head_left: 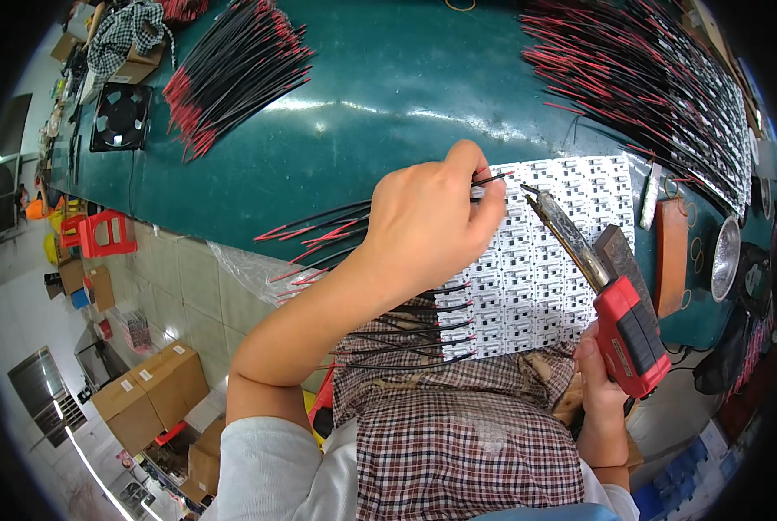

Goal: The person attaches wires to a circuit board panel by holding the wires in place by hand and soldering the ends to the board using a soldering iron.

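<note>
A white panel of small circuit boards (545, 278) lies at the near edge of the green table, in front of me. My left hand (436, 217) reaches over its left side, thumb and forefinger pinching a thin black wire (491, 180) with a red end near the panel's far left part. My right hand (601, 378) grips a red and black soldering gun (630, 339). Its thin tip points up and left, just right of the wire's end; whether they touch I cannot tell. Several black wires (406, 328) with red ends run from the panel's left edge.
Large bundles of black-and-red wires (241, 74) lie at the far left and far right (614, 78). A dark block (623, 260), a brown block (671, 260) and a metal bowl (725, 259) are right of the panel. A black fan (120, 117) stands at the table's left edge.
</note>
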{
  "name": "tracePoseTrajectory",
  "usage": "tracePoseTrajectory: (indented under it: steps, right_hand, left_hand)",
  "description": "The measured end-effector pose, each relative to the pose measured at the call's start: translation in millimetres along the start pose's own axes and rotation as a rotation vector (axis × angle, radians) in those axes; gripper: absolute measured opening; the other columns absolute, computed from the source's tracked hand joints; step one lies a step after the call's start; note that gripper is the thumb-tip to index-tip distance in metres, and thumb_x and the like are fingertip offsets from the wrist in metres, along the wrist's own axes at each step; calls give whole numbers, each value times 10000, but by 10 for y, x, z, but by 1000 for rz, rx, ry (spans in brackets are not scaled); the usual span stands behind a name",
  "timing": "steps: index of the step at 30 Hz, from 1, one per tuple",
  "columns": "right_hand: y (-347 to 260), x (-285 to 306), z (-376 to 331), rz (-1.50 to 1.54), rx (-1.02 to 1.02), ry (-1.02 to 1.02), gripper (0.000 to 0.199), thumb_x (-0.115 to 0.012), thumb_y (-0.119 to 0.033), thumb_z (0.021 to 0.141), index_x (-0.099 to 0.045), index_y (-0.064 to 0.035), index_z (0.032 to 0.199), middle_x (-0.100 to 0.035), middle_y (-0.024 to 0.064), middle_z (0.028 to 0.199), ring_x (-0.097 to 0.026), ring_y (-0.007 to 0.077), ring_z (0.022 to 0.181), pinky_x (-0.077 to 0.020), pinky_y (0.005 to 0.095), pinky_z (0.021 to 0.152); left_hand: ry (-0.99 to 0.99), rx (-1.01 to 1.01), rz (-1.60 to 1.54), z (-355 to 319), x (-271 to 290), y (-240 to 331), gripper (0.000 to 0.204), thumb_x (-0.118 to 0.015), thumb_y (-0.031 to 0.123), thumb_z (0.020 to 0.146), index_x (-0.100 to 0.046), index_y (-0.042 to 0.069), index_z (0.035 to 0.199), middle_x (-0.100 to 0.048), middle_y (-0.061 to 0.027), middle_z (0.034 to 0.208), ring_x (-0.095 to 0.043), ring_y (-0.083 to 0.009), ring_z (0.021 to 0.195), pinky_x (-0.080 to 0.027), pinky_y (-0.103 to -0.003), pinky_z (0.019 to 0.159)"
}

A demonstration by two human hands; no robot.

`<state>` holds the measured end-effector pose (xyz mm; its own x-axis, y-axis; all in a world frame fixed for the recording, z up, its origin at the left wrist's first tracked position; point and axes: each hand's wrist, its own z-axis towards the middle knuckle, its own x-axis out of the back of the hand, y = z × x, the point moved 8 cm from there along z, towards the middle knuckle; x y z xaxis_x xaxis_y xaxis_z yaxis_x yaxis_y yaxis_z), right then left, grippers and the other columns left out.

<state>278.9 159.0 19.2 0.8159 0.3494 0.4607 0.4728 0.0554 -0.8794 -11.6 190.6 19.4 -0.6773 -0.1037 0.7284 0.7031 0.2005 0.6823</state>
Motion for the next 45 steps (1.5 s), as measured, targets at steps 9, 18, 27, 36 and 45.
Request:
tracePoseTrajectory:
  steps: [9,18,27,36,45]
  right_hand:
    - [25,69,-82,22,-33,-16,141,-644,-18,928,-608,-5,1064,-600,38,826,-547,95,654,-435,242,593]
    - [-78,12,-65,-91,77,-127,252,-736,-1,724,-689,11,972,-648,132,797,-618,280,611,-490,342,573]
    - [-262,-98,26,-119,206,-137,221,-741,-50,768,-689,16,973,-662,133,812,-648,279,626,-506,346,576]
    - [-378,-140,106,-142,250,-181,217,-744,-74,777,-694,10,971,-661,130,789,-644,279,613,-503,342,573]
    - [-130,-64,-5,-101,155,-119,218,-740,-47,767,-697,14,972,-665,131,795,-644,274,614,-501,337,564]
  left_hand:
    - [338,-314,246,-122,333,286,93,-613,122,965,-640,35,944,-675,-115,789,-641,-310,644,-490,-390,587]
    - [162,-159,-45,-274,-32,109,97,-741,45,797,-649,73,809,-639,-39,654,-624,-187,541,-481,-326,540]
    - [205,-183,16,-309,-25,121,100,-742,49,780,-646,67,797,-602,-36,613,-603,-193,529,-463,-327,527]
    - [192,-188,50,-279,-19,140,96,-737,38,761,-648,65,784,-631,-51,639,-633,-197,554,-492,-326,549]
    - [160,-175,53,-225,-41,123,88,-735,43,762,-656,66,790,-639,-54,645,-645,-198,563,-503,-326,556]
